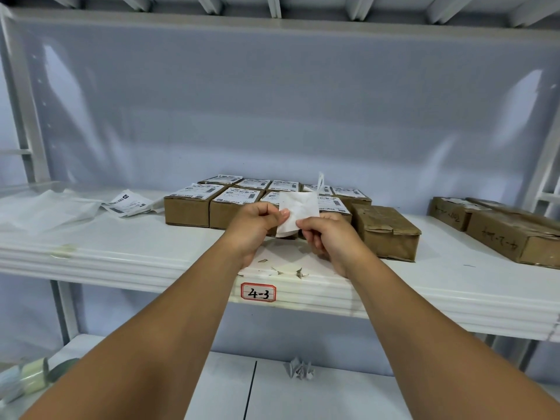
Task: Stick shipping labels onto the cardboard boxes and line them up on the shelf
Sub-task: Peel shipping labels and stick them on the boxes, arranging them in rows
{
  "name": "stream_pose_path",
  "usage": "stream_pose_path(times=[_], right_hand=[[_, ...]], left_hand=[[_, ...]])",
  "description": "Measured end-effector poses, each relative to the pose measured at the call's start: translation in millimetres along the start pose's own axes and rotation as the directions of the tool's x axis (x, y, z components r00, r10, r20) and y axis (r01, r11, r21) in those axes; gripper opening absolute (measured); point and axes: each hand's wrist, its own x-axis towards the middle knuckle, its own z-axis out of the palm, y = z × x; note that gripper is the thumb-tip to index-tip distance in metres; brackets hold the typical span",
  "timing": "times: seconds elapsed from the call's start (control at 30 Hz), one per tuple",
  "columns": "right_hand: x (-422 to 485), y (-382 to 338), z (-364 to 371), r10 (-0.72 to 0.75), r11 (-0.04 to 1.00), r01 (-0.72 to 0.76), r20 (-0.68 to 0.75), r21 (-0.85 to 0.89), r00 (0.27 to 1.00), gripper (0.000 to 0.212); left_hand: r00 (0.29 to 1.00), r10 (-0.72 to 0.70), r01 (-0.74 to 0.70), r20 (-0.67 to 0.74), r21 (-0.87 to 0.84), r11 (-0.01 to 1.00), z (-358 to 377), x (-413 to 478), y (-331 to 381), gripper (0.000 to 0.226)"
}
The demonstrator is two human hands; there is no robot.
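Observation:
Both hands hold a white label sheet (298, 212) in the air above the front of the white shelf (151, 253). My left hand (254, 227) pinches its left edge; my right hand (325, 237) pinches its lower right corner. The sheet's blank side faces me. Behind it, several labelled cardboard boxes (194, 204) stand in two tight rows. An unlabelled cardboard box (386, 231) lies just right of the rows, close to my right hand. Two more brown boxes (515, 234) with handwriting lie at the far right.
Loose labels (127, 204) and translucent backing sheets (45, 212) lie on the shelf's left part. Paper scraps (283, 269) litter the front edge above a "4-3" tag (258, 293). On the lower shelf sit tape rolls (33, 377) and a crumpled paper (300, 369).

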Motion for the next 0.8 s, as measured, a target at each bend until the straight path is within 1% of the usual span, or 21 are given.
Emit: stream_pose_path(times=[0.1,0.23,0.47,0.57,0.67,0.73,0.8], right_hand=[[2,1,0,0.007,1.000,-0.007,0.004,0.010,1.000,0.049],[5,3,-1,0.021,1.000,-0.022,0.012,0.014,1.000,0.053],[5,3,-1,0.033,0.999,-0.034,0.020,0.031,0.999,0.053],[4,3,0,0.019,0.999,-0.019,0.005,0.033,1.000,0.051],[1,2,1,-0.023,0.999,0.022,-0.023,-0.027,0.999,0.043],[-2,1,3,-0.049,0.992,0.047,-0.013,-0.115,0.999,0.044],[-4,1,6,-0.058,0.976,0.063,0.032,-0.210,0.998,0.045]], left_hand=[[0.999,0.019,-0.019,-0.047,-0.018,1.000,2,1,0,0.027],[0.998,0.033,-0.033,-0.051,-0.012,0.999,2,3,-2,0.028],[0.997,-0.013,0.004,-0.080,-0.116,0.993,-2,9,-8,0.028],[0.993,-0.036,0.021,-0.110,-0.135,0.991,-2,10,-8,0.027],[0.990,-0.014,0.001,-0.142,-0.092,0.996,-2,9,-8,0.026],[0.994,0.018,-0.021,-0.104,-0.028,0.999,-1,7,-7,0.024],[0.998,0.029,-0.027,-0.049,0.043,0.999,3,4,-6,0.021]])
